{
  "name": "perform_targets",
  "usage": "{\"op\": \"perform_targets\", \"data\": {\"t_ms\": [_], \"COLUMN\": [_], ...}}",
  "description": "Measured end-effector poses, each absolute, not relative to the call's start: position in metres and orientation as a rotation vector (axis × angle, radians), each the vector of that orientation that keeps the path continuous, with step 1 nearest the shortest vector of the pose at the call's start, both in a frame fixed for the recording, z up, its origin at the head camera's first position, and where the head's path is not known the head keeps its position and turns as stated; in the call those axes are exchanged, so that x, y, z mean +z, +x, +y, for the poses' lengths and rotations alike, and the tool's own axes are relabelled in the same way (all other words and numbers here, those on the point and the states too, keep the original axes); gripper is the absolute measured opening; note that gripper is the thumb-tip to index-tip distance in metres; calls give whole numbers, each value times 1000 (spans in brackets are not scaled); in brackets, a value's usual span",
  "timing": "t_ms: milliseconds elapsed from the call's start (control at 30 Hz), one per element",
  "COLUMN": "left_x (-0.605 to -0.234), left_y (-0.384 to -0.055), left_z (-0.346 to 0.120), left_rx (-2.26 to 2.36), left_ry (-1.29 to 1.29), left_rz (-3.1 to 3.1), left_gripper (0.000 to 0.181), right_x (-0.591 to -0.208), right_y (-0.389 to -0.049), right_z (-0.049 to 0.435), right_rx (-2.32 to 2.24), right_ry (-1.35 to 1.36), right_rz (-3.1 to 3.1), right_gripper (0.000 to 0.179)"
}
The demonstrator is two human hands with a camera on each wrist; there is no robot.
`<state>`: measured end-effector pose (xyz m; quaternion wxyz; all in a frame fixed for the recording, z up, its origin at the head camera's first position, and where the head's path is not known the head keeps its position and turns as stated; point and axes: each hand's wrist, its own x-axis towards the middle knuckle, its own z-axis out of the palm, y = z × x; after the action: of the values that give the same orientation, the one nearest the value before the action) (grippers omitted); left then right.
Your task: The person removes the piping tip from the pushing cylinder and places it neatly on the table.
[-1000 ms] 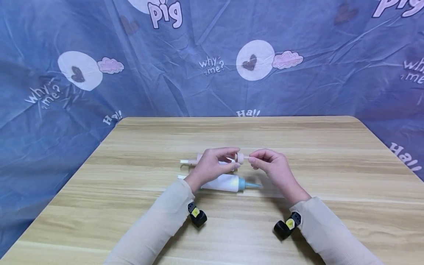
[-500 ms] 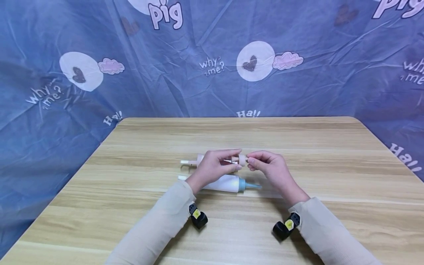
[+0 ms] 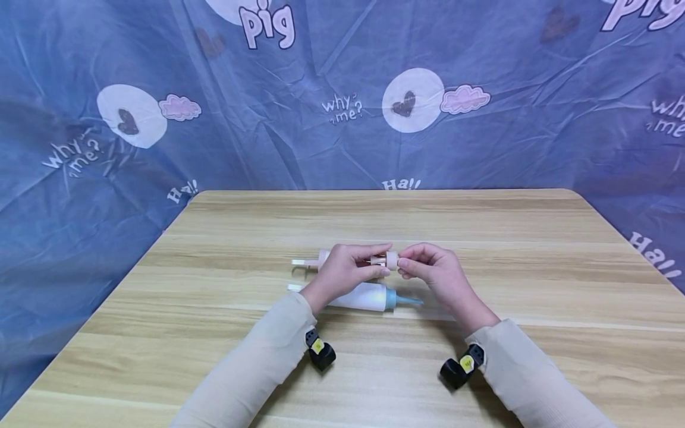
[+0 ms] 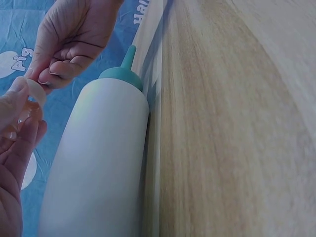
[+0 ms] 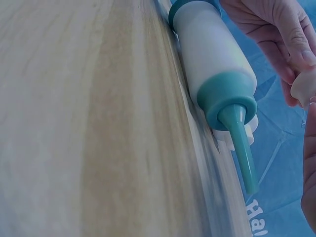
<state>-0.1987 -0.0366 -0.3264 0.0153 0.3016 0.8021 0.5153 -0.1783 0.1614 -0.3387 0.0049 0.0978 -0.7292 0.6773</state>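
Above the table's middle, both hands meet at a small pale cap (image 3: 392, 260) joined to a clear, orange-tinted part (image 4: 30, 109). My left hand (image 3: 348, 264) pinches this piece between thumb and fingers. From the right, the thumb and fingertips of my right hand (image 3: 433, 266) pinch the cap's right end, partly covering it. Below the hands lies a white tube (image 3: 366, 296) with a teal collar and tapered teal nozzle (image 5: 240, 148). A pale pink tube (image 3: 323, 255) lies behind the left hand, mostly hidden, its slim white-tipped end pointing left.
The wood-grain table (image 3: 407, 380) extends around the hands. A blue printed cloth (image 3: 294, 142) hangs behind it. Black wrist cameras (image 3: 322, 355) sit at both cuffs.
The pale cap has turned and shifted slightly right, and more of the clear part shows between the left fingers. My right fingertips have moved from the thin stem up close to the cap.
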Motion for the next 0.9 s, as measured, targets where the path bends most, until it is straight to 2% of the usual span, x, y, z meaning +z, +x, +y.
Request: {"op": "perform_targets", "data": {"t_ms": [367, 667, 900], "left_x": [-330, -329, -329], "left_y": [-202, -199, -199], "left_z": [-38, -37, -35], "left_rx": [1606, 1633, 1635], "left_ry": [946, 946, 942], "left_rz": [2529, 2525, 2514], "left_gripper": [42, 42, 42], "right_x": [-339, -341, -339], "right_y": [-178, -176, -173], "right_z": [162, 162, 158], "right_rx": [2104, 2045, 2006], "right_ry": [265, 314, 337], "right_rz": [-2268, -2310, -2331], "right_gripper": [3, 36, 38]}}
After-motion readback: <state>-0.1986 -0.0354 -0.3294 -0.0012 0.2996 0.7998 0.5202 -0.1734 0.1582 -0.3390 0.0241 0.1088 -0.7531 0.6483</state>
